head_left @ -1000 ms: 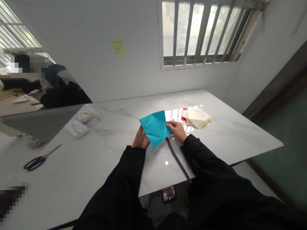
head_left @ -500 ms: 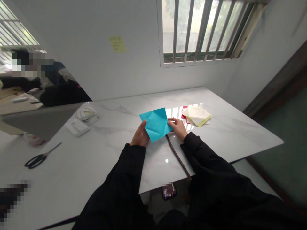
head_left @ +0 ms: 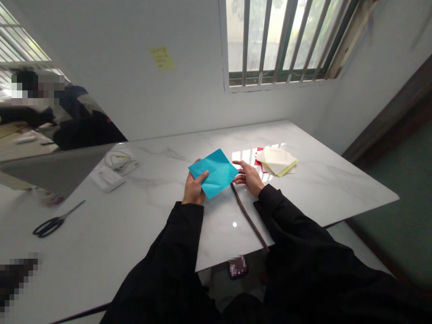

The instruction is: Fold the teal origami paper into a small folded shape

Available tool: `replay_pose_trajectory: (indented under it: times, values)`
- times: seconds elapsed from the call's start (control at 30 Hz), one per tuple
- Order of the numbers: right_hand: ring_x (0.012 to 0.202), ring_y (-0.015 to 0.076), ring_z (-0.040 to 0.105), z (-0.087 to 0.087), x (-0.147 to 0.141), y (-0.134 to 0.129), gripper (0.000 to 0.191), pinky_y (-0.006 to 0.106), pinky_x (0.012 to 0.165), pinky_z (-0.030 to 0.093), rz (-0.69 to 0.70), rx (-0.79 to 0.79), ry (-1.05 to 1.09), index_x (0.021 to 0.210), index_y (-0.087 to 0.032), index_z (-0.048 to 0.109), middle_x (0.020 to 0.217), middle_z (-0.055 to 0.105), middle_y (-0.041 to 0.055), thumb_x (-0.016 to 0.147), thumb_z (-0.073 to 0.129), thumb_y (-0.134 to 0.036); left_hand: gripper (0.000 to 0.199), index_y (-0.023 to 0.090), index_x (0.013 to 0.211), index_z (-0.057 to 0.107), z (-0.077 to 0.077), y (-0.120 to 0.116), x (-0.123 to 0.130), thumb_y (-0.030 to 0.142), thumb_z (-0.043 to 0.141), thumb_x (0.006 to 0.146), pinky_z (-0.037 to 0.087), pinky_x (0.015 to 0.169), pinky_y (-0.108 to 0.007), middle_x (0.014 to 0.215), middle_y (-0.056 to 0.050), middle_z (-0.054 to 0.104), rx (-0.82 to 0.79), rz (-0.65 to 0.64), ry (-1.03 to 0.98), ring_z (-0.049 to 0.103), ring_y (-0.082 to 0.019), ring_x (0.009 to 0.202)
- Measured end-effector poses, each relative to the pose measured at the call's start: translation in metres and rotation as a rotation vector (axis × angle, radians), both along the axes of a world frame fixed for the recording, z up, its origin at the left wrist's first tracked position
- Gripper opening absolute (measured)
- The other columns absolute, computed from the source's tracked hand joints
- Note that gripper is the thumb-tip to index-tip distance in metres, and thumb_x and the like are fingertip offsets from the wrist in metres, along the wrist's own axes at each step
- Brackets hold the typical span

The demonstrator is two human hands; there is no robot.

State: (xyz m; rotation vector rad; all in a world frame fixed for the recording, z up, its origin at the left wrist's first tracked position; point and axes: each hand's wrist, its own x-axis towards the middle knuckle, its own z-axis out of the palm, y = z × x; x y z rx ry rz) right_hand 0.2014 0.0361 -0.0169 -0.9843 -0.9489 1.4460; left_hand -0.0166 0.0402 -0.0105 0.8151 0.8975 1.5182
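A blue square sheet of paper (head_left: 218, 173) with faint creases is held above the white marbled table (head_left: 162, 180). My left hand (head_left: 195, 185) grips its left side, thumb on top and fingers beneath. At the sheet's right corner is my right hand (head_left: 249, 176), its fingers apart; whether a fingertip touches the corner cannot be made out. Below the hands a thin brown stick (head_left: 249, 219) lies slanting to the table's front edge.
Right of the hands lies a pile of cream, yellow and red papers (head_left: 277, 161). Black scissors (head_left: 50, 226) rest at the left, with a white box (head_left: 107, 179) and coiled cable (head_left: 126, 163) behind. A person (head_left: 79, 112) is at the far left.
The blue sheet has turned and shifted slightly left. My left thumb now lies further over it. My right hand has let go of the right side and spread its fingers.
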Motion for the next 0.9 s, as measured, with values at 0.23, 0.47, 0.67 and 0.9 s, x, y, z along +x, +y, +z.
replay_pose_trajectory:
  times: [0.23, 0.47, 0.67, 0.9]
  values:
    - [0.067, 0.0111, 0.074, 0.004, 0.006, 0.0, 0.04, 0.02, 0.06, 0.057, 0.152, 0.004, -0.012, 0.134, -0.024, 0.068, 0.09, 0.074, 0.0004, 0.094, 0.071, -0.023, 0.071, 0.026, 0.146, 0.068, 0.0, 0.002, -0.001, 0.023, 0.084, 0.076, 0.06, 0.107, -0.047, 0.136, -0.011, 0.074, -0.028, 0.013, -0.005, 0.072, -0.032, 0.121]
    - [0.076, 0.0124, 0.076, 0.003, 0.012, 0.0, 0.052, 0.017, 0.06, 0.054, 0.221, -0.005, 0.015, 0.137, -0.023, 0.068, 0.093, 0.079, 0.0028, 0.088, 0.084, -0.024, 0.069, 0.024, 0.144, 0.068, 0.006, -0.001, 0.001, 0.023, 0.082, 0.077, 0.06, 0.106, -0.046, 0.135, -0.01, 0.074, -0.047, -0.008, -0.003, 0.072, -0.031, 0.119]
    - [0.077, 0.0137, 0.076, 0.002, 0.012, 0.001, 0.061, 0.018, 0.065, 0.057, 0.232, -0.031, 0.034, 0.138, -0.023, 0.069, 0.087, 0.079, 0.0018, 0.082, 0.091, -0.026, 0.084, 0.025, 0.144, 0.063, 0.003, -0.001, 0.001, 0.025, 0.093, 0.066, 0.062, 0.095, -0.039, 0.123, -0.008, 0.075, -0.02, -0.013, 0.063, 0.073, -0.026, 0.107]
    - [0.077, 0.0136, 0.075, 0.0, 0.012, 0.002, 0.062, 0.021, 0.069, 0.059, 0.232, -0.018, 0.054, 0.134, -0.023, 0.07, 0.089, 0.08, 0.0014, 0.076, 0.095, -0.029, 0.071, 0.025, 0.115, 0.056, -0.004, 0.002, 0.002, 0.029, 0.098, 0.058, 0.059, 0.087, -0.037, 0.099, -0.001, 0.071, 0.028, 0.033, 0.143, 0.07, -0.022, 0.09]
